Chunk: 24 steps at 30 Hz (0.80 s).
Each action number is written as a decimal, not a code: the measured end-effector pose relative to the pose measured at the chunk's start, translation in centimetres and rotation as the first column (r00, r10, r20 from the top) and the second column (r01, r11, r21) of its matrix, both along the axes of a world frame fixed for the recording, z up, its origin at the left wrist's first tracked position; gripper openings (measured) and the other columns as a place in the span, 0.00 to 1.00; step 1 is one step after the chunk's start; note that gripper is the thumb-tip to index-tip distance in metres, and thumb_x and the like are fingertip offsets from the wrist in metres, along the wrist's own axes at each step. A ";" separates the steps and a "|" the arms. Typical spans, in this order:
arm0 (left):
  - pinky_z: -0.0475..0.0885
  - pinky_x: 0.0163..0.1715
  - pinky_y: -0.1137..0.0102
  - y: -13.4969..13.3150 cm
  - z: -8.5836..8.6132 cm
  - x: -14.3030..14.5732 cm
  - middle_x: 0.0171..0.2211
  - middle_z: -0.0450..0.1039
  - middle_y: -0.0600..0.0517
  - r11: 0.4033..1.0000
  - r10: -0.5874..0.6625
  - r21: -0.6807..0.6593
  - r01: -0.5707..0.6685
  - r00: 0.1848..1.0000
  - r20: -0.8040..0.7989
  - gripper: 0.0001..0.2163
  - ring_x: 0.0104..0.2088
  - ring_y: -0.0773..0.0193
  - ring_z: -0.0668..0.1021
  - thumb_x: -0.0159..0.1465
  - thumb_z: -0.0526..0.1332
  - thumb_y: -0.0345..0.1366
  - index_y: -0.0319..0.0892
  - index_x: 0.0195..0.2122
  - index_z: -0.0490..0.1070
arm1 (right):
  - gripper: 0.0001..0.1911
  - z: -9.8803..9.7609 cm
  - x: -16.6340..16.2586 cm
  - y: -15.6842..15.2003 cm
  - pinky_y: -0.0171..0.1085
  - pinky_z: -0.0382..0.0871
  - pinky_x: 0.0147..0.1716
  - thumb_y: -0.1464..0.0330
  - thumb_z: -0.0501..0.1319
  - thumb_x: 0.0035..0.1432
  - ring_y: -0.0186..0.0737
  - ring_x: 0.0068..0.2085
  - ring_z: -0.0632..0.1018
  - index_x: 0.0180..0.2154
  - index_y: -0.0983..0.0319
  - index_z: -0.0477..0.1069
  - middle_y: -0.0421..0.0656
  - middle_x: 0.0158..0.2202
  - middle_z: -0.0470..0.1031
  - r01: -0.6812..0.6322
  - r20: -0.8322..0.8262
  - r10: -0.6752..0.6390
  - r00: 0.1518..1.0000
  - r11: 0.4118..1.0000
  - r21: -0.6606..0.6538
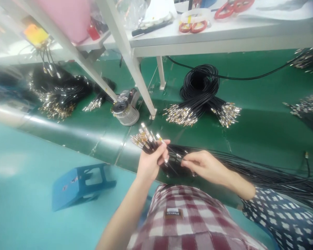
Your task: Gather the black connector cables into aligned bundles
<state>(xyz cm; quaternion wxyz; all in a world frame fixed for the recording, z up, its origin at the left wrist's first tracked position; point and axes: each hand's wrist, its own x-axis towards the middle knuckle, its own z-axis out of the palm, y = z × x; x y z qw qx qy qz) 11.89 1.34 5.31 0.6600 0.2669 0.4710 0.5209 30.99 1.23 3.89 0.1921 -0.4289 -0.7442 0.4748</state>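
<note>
My left hand (151,160) is closed round a bunch of black cables, whose metal connector ends (145,138) stick up above the fist. To its right, my right hand (202,165) pinches a single black cable between thumb and fingertips, close to a small metal end (178,156). The long black cables (240,165) run from between my hands to the right along the green bench top. Where the cables pass behind my fingers, they are hidden.
Beyond my hands lies a coiled cable bundle (199,85) with connector ends fanned out. A white shelf (211,38) holds red-handled scissors (193,26). Metal posts (138,69) and a grey round device (125,113) stand left of centre. A blue stool (75,185) is on the floor.
</note>
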 end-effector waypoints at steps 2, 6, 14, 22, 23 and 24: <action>0.56 0.18 0.75 0.2 -0.1 0.0 0.16 0.64 0.55 1.000 0.009 -0.003 -0.009 1.000 0.000 0.07 0.16 0.76 0.62 0.53 0.69 0.33 0.35 0.30 0.75 | 0.17 0.4 -0.1 -0.1 0.32 0.63 0.27 0.61 0.53 0.64 0.33 0.24 0.71 0.29 0.61 0.75 0.40 0.25 0.75 0.025 0.037 -0.028 0.999 0.996 0.080; 0.53 0.16 0.76 0.4 -0.2 0.4 0.17 0.65 0.55 0.999 0.034 0.033 -0.034 0.999 -0.020 0.07 0.17 0.74 0.65 0.52 0.70 0.32 0.36 0.29 0.74 | 0.13 1.0 -2.1 0.4 0.34 0.66 0.33 0.62 0.55 0.63 0.33 0.29 0.73 0.44 0.59 0.74 0.44 0.44 0.76 0.196 0.029 -0.218 0.976 0.921 0.336; 0.56 0.15 0.77 0.4 -0.9 -0.1 0.27 0.74 0.51 0.968 0.249 0.020 -0.249 0.968 0.008 0.10 0.19 0.74 0.69 0.49 0.71 0.31 0.37 0.28 0.71 | 0.09 -4.5 1.7 0.1 0.35 0.67 0.35 0.67 0.55 0.64 0.38 0.36 0.76 0.35 0.59 0.73 0.41 0.36 0.76 0.090 0.228 -0.145 0.963 0.968 0.235; 0.66 0.19 0.78 0.1 -1.3 0.3 0.31 0.76 0.51 0.949 0.312 -0.032 -0.312 0.950 -0.015 0.12 0.26 0.71 0.74 0.45 0.74 0.31 0.37 0.29 0.74 | 0.10 0.2 -4.9 -0.3 0.33 0.64 0.32 0.60 0.64 0.57 0.34 0.32 0.73 0.32 0.59 0.74 0.40 0.33 0.75 0.289 -0.043 -0.294 0.955 0.885 0.366; 0.67 0.20 0.78 0.1 -1.3 0.3 0.31 0.76 0.51 0.949 0.311 -0.043 -0.311 0.950 -0.026 0.12 0.27 0.70 0.75 0.45 0.74 0.31 0.37 0.29 0.75 | 0.10 0.6 -5.9 -0.2 0.33 0.63 0.31 0.60 0.65 0.56 0.33 0.30 0.73 0.31 0.59 0.74 0.39 0.32 0.75 0.295 -0.041 -0.300 0.953 0.886 0.357; 0.67 0.20 0.78 0.0 -1.3 0.2 0.31 0.77 0.51 0.951 0.304 -0.051 -0.306 0.952 -0.034 0.12 0.27 0.70 0.75 0.45 0.74 0.31 0.37 0.29 0.75 | 0.09 0.8 -6.5 -0.1 0.32 0.62 0.29 0.60 0.66 0.56 0.32 0.28 0.72 0.30 0.59 0.74 0.38 0.31 0.75 0.295 -0.028 -0.304 0.952 0.895 0.333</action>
